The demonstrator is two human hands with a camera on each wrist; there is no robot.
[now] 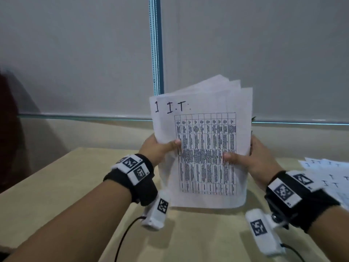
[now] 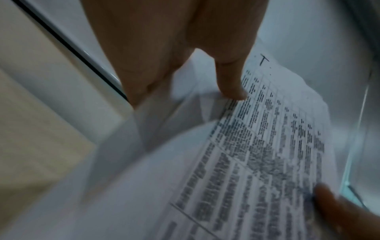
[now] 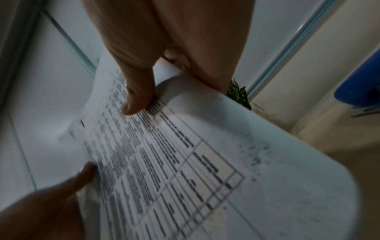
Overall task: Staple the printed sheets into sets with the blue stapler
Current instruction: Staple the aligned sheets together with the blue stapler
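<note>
We hold the fanned bundle of white printed table sheets upright over the beige wooden table, left hand and right hand each pinching a side, thumbs in front. We should tap the bottom edge square (top corners splay) before reaching for the blue plastic stapler, which lies off to our right.

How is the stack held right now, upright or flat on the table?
Upright. The stack stands on its bottom edge on the table, left hand and right hand gripping its sides; the top edges fan unevenly.
</note>
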